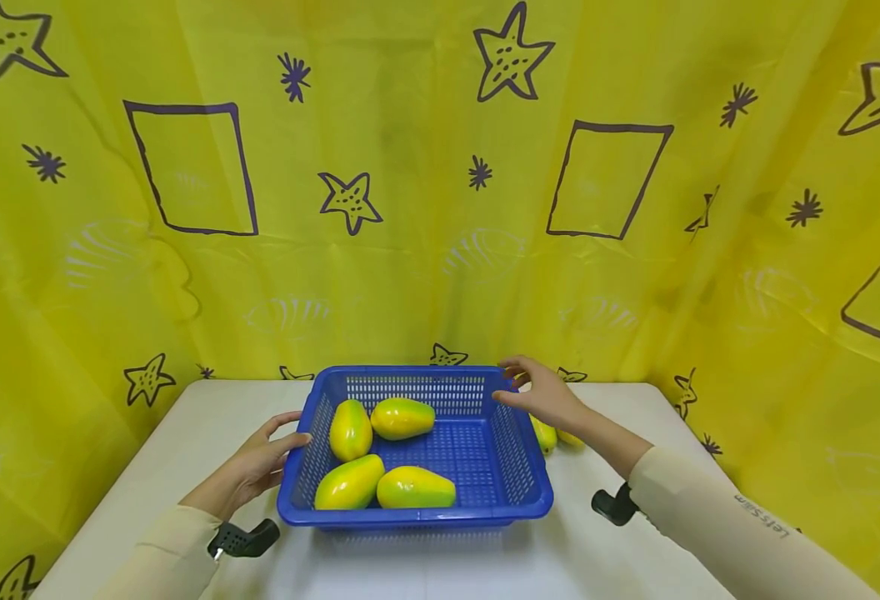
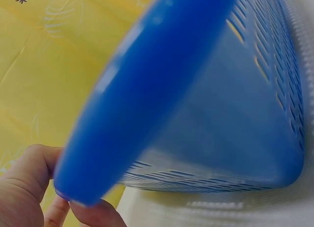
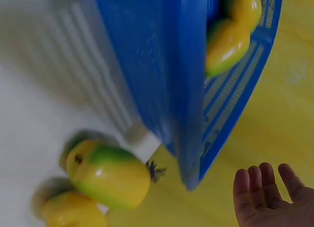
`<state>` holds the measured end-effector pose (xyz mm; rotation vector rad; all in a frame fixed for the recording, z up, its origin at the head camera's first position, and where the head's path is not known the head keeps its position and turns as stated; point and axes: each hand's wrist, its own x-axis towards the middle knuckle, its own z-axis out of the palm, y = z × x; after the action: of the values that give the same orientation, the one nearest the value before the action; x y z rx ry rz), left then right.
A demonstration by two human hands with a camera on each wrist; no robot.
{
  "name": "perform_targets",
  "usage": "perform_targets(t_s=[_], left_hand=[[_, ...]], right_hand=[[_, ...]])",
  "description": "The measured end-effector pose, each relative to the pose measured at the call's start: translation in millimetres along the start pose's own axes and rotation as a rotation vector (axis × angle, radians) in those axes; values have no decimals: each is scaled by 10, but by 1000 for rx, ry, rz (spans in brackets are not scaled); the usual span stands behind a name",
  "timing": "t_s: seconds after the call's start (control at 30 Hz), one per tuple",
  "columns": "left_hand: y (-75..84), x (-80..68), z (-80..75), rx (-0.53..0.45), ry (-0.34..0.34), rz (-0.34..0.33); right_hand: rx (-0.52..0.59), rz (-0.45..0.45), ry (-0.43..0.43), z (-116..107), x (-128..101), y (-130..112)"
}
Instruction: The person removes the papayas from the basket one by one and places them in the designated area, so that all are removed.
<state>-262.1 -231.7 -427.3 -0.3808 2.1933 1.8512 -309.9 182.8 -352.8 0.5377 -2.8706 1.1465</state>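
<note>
Steadying the basket (image 1: 415,517) seems to be the step in hand. In the head view it sits before you at the white table (image 1: 425,579); whether its base rests flat is hard to judge. Your left hand (image 1: 258,460) grips the left rim, thumb on top. Your right hand (image 1: 547,397) is by the far right corner, fingers apart and holding nothing; any contact with the rim is unclear. Four fruits (image 1: 402,418) lie inside, mostly to the left, and two loose fruits (image 1: 542,434) lie outside the right wall, partly behind your arm. Keep the rim level, since rounded fruits like these would probably roll, and expect more weight on your left. The basket looks like plastic, rectangular with rounded corners and slotted walls; the fruits are oval and glossy, yellow shading into green. Behind hangs a creased yellow curtain (image 1: 410,287).

In the left wrist view, your fingers pinch the smooth, thick lip from both sides, above a tapering, perforated wall. A firm pinch there should serve, without bending the lip.

In the right wrist view, your right palm shows, fingers lightly relaxed and apart from the rim. If you support that end, take care not to nudge the loose fruits.
</note>
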Motion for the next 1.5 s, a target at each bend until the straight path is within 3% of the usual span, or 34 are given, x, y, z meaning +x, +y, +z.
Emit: perform_targets(t_s=[0.33, 0.6, 0.83, 1.5], left_hand=[[-16, 6, 18, 3, 13, -2], [-5, -6, 18, 1, 12, -5], [1, -18, 11, -1, 6, 0], [-4, -18, 10, -22, -9, 3]], right_hand=[[9, -59, -110, 483, -72, -321], [51, -118, -265, 802, -108, -377], [42, -96, -355, 1006, -114, -386], [-88, -146, -420, 1234, -104, -425]])
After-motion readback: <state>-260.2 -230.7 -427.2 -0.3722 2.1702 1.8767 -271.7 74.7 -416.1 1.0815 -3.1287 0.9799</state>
